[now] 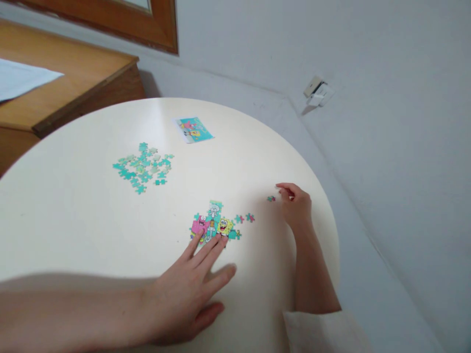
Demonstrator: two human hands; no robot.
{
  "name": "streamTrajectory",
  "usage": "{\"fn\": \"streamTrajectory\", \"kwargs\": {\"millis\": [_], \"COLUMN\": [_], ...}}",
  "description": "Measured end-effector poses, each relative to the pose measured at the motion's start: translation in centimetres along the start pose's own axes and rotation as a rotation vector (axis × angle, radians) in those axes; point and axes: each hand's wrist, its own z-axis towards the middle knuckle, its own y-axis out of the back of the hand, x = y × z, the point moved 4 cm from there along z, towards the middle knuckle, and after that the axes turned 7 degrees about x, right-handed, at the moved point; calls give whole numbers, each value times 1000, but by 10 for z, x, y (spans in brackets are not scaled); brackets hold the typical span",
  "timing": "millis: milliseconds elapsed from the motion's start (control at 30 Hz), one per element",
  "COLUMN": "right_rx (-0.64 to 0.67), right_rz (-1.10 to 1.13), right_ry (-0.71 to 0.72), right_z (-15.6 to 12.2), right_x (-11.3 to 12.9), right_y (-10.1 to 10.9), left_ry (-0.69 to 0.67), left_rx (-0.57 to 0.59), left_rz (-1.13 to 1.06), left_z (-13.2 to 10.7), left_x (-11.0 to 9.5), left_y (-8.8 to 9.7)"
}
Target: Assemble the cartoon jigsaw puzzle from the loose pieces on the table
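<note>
My left hand (195, 279) lies with fingers spread, its fingertips pressing the lower edge of a partly joined jigsaw puzzle (213, 215). The joined part shows a pink, a pale blue-green and a yellow cartoon figure; its bottom edge is partly hidden under my fingers. To its right, two small teal and pink puzzle pieces (245, 218) lie near the yellow figure. My right hand (296, 203) hovers at the table's right side, index finger stretched out and the other fingers loosely curled, with nothing visible in it. Just left of it lies another loose puzzle piece (271, 198).
A heap of teal and pale green puzzle pieces (142, 169) lies on the round white table (91, 225). Behind it is a picture card (195, 130) with the cartoon figures. A wooden cabinet (88, 73) stands at the back left; a wall socket (316, 93) is at right.
</note>
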Motion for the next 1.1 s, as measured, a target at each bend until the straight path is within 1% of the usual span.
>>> {"fn": "streamTrajectory", "kwargs": {"millis": [100,267,367,467,667,867,933,1100], "right_rx": [2,108,155,164,199,198,181,152], "right_rz": [-29,-89,-116,-150,-178,-181,-153,-72], "right_ry": [-41,-139,-151,-159,-232,-266,-269,-257], "right_z": [0,-1,-2,-3,-2,-3,-4,-4], "right_x": [-5,-9,-8,-6,-5,-3,-2,-4], "right_y": [-3,-7,-7,-5,-4,-3,-2,-1], "left_ry": [4,16,17,13,20,17,-1,13], "left_rx": [-4,2,13,19,17,31,41,46], "left_rz": [4,-6,-12,-7,-19,-33,-33,-46], "left_z": [0,0,1,2,0,0,0,0], "left_x": [0,-1,-1,0,-1,0,0,0], "left_y": [0,1,1,1,0,-1,0,-1]}}
